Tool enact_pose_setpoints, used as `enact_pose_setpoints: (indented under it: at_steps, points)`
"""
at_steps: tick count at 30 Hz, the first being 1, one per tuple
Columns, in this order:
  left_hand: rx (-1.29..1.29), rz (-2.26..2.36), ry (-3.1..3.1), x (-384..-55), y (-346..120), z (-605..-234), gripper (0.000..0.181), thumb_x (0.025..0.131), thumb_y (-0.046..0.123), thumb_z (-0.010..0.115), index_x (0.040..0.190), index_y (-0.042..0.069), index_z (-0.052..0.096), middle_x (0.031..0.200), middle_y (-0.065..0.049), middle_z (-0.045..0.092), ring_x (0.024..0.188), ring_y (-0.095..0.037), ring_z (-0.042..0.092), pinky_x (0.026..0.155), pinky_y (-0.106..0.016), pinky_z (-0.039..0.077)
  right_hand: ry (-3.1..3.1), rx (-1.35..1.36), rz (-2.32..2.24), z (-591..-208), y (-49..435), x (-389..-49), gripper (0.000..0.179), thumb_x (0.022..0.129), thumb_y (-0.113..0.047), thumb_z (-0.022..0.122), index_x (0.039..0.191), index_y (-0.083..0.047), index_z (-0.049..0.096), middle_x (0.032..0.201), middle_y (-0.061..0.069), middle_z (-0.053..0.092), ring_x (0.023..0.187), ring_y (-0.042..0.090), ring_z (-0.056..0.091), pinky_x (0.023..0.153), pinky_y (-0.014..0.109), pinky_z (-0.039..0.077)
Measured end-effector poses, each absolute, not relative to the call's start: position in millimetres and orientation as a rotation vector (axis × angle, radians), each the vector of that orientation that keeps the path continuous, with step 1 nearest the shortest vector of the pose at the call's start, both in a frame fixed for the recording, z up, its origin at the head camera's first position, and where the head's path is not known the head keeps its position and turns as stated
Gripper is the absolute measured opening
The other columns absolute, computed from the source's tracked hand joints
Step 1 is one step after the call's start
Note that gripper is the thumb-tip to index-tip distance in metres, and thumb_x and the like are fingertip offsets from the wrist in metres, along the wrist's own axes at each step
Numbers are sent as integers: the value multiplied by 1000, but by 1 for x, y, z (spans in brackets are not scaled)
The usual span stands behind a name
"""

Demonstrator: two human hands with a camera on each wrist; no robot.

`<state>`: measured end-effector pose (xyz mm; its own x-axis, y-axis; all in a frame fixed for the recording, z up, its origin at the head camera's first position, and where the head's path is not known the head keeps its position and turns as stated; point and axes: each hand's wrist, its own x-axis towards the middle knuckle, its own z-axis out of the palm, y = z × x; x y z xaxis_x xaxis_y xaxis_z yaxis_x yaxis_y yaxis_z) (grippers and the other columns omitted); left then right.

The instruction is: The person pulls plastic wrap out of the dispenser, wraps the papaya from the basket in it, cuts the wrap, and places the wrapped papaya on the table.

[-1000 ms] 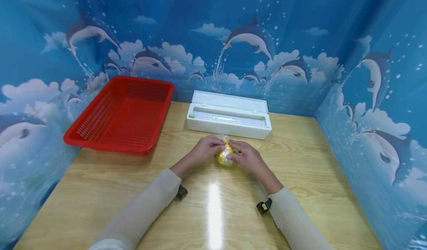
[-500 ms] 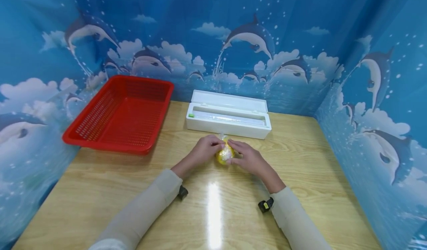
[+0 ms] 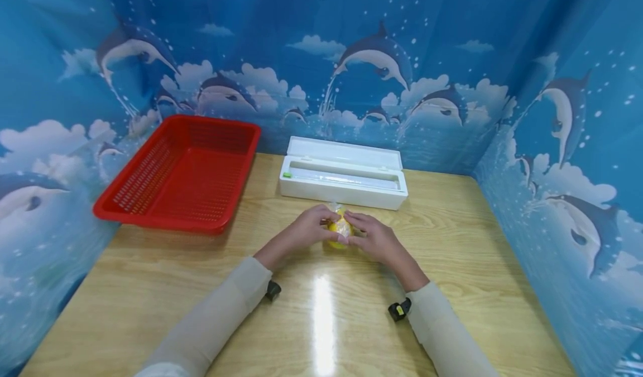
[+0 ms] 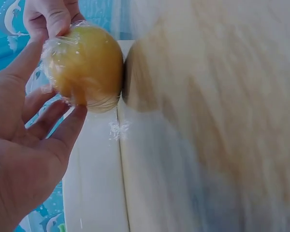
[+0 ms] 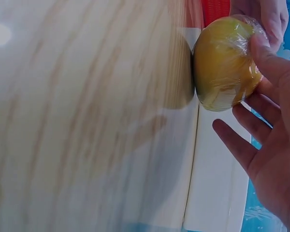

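Observation:
A round yellow fruit wrapped in clear cling film rests on the table between both hands. Its film looks creased and shiny in the left wrist view, where the fruit shows orange-yellow. The left hand holds it from the left, thumb at its near side and fingers behind. From the right, the right hand holds it too, with thumb and fingertips on the film. In the right wrist view the right thumb lies against the fruit while some fingers spread below it. A loose tuft of film sticks up at the far side.
Just behind the hands stands a white cling film dispenser with its lid up and a green slider at its left end. A red plastic basket stands at the back left of the wooden table. Dolphin-print curtains surround the back and sides.
The left thumb has come down from the top of the fruit to its near side, and the left fingers have spread apart. The right hand has shifted only slightly on the film.

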<state>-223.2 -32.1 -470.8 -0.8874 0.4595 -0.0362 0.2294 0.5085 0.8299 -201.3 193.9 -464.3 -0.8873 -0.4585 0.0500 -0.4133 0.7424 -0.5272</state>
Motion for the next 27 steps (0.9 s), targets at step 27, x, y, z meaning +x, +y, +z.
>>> enact_pose_setpoints:
  at_steps: [27]
  points:
    - [653, 1166, 2576, -218, -32, -462, 49, 92, 32, 74, 137, 15, 61, 135, -5, 62, 119, -22, 58, 104, -40, 49, 2800, -749, -948, -467, 193, -201, 53, 100, -28, 63, 150, -17, 48, 156, 5, 45, 136, 31, 50, 98, 45, 55]
